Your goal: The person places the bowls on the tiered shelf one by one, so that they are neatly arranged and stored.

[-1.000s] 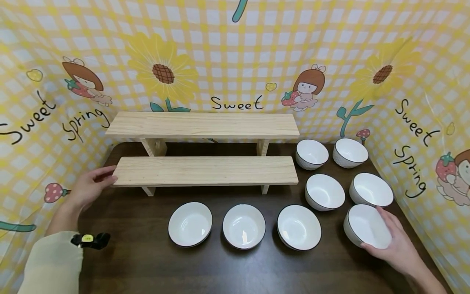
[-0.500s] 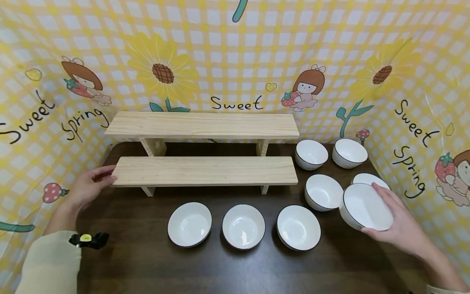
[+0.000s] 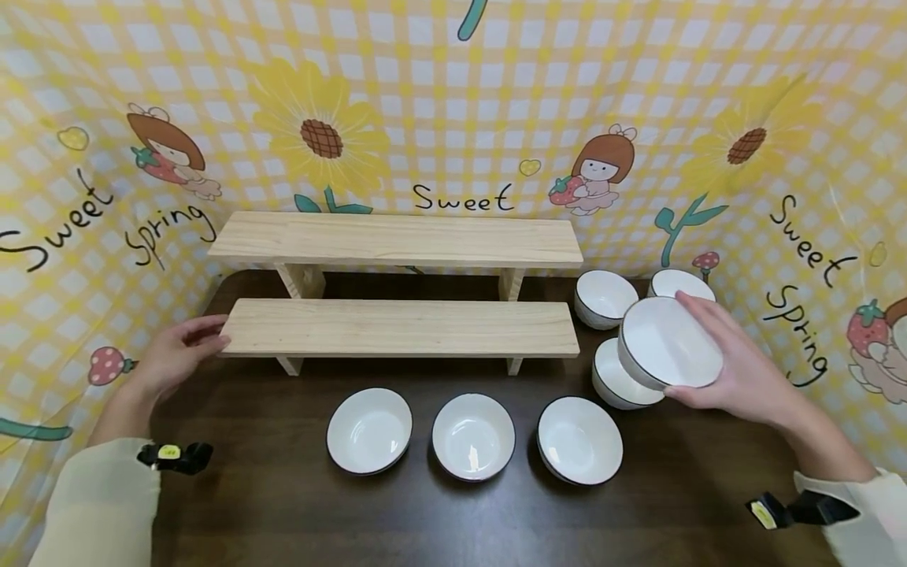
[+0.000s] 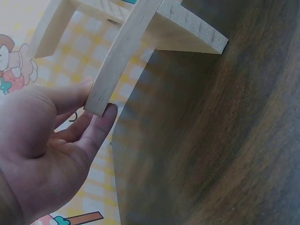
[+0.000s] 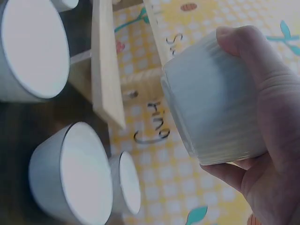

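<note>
My right hand (image 3: 744, 370) grips a white bowl (image 3: 669, 342) with a thin dark rim, held up over the other bowls at the right. Its outer side (image 5: 215, 101) looks ribbed in the right wrist view. At the left, my left hand (image 3: 173, 358) pinches the end of the lower board of a two-tier wooden shelf (image 3: 400, 329). The left wrist view shows the thumb on one face of the board (image 4: 119, 61) and fingertips on the other. Behind the held bowl stands another bowl (image 3: 616, 382), partly covered.
Three bowls, left (image 3: 369, 431), middle (image 3: 473, 437) and right (image 3: 579, 439), stand in a row before the shelf. Two more, one (image 3: 605, 298) beside the shelf and one (image 3: 682, 283) further right, are at the back. A patterned cloth (image 3: 453, 102) surrounds the dark table (image 3: 453, 520).
My right hand has lifted the bowl from the front right and carried it up, back and to the left. The middle-right bowl seen earlier is now hidden. My left hand keeps its place.
</note>
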A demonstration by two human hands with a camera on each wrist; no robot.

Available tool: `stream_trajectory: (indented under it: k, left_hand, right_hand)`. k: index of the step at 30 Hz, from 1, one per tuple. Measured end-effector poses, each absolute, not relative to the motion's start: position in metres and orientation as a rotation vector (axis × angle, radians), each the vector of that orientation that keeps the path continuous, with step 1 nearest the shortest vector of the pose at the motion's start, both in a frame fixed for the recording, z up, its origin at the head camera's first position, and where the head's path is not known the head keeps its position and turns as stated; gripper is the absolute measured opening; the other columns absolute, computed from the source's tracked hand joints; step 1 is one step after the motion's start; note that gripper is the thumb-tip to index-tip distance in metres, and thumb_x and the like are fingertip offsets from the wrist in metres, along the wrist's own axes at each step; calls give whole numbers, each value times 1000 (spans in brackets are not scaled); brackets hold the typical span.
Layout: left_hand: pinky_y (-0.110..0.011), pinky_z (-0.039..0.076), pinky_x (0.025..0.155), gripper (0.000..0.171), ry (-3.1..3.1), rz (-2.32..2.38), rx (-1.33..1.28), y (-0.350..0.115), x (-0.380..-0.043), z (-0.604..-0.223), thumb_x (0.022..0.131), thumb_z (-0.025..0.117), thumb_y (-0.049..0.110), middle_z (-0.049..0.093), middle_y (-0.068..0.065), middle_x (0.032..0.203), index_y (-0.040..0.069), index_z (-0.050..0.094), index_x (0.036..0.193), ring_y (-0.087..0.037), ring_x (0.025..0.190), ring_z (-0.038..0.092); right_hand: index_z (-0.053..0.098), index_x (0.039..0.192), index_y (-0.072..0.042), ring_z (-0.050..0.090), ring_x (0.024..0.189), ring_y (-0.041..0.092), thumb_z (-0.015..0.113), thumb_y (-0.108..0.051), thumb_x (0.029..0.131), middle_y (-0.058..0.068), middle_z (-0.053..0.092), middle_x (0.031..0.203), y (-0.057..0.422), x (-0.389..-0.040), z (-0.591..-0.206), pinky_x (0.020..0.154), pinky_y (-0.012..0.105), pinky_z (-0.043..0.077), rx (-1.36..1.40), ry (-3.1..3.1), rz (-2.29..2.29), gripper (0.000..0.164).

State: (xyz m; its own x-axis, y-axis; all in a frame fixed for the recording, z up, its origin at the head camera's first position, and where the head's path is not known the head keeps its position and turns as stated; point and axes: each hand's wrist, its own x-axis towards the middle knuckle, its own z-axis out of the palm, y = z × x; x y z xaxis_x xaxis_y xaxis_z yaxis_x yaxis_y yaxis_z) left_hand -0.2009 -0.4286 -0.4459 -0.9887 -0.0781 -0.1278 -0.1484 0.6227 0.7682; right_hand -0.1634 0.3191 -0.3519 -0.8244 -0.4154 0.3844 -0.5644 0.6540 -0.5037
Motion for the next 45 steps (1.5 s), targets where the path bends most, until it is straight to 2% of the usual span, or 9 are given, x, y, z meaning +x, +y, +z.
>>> stream_trajectory:
  k: [4, 7, 10, 12, 22, 28, 32, 39, 45]
  left_hand:
    - [-14, 51, 75, 62, 2744, 1312, -193, -429, -201, -444, 106, 56, 34, 45, -35, 144, -6, 40, 151, 8, 90, 52]
    - [-14, 51, 75, 63, 2750, 1307, -184, -431, -201, -444, 106, 56, 34, 45, -35, 143, -7, 40, 151, 10, 90, 52]
    - [-15, 52, 75, 63, 2757, 1323, -167, -431, -201, -445, 106, 56, 33, 46, -35, 142, -9, 40, 150, 12, 89, 52]
    - [-15, 52, 76, 62, 2759, 1331, -161, -431, -201, -445, 106, 56, 32, 46, -35, 142, -9, 40, 149, 13, 88, 52]
    - [-16, 52, 76, 64, 2734, 1349, -154, -430, -202, -446, 106, 56, 33, 45, -35, 143, -9, 38, 150, 12, 89, 52]
    - [-17, 54, 77, 63, 2725, 1360, -161, -430, -202, -446, 106, 56, 31, 44, -34, 143, -9, 38, 150, 12, 89, 53]
    - [-16, 53, 76, 63, 2727, 1356, -145, -428, -202, -444, 106, 56, 32, 45, -34, 143, -10, 39, 150, 12, 89, 53]
    - [-12, 50, 76, 63, 2728, 1338, -130, -427, -201, -441, 107, 54, 32, 44, -35, 144, -10, 38, 150, 13, 90, 51]
    - [-13, 50, 75, 63, 2734, 1321, -149, -428, -201, -442, 106, 56, 31, 44, -36, 143, -11, 38, 150, 13, 89, 51]
  right_hand:
    - [34, 158, -7, 41, 124, 16, 98, -12, 52, 21, 43, 147, 300, -177, -338, 93, 11, 29, 876, -2650, 889, 124]
    - [33, 159, -5, 41, 127, 30, 97, -15, 57, 23, 42, 147, 285, -189, -329, 102, 32, 37, 929, -2674, 906, 121]
    - [32, 159, -5, 40, 130, 39, 96, -18, 60, 23, 40, 149, 271, -199, -322, 99, 57, 39, 949, -2705, 932, 118]
    - [32, 158, -3, 40, 131, 43, 95, -19, 61, 25, 38, 150, 262, -205, -318, 97, 65, 37, 965, -2711, 955, 117]
    - [30, 160, -7, 41, 132, 41, 92, -22, 66, 23, 37, 153, 225, -231, -296, 99, 64, 38, 999, -2712, 983, 113]
    - [32, 158, -1, 38, 136, 40, 92, -23, 65, 22, 34, 157, 198, -247, -291, 103, 63, 38, 1020, -2678, 982, 113]
    - [31, 159, -3, 35, 140, 39, 91, -27, 67, 21, 33, 158, 181, -257, -284, 106, 63, 37, 1057, -2691, 975, 112]
    - [32, 159, -8, 44, 130, 32, 93, -35, 67, 16, 38, 154, 145, -274, -269, 103, 54, 44, 1074, -2701, 994, 113]
    - [31, 159, -6, 42, 134, 30, 92, -38, 68, 14, 36, 157, 114, -285, -261, 106, 51, 43, 1113, -2692, 972, 114]
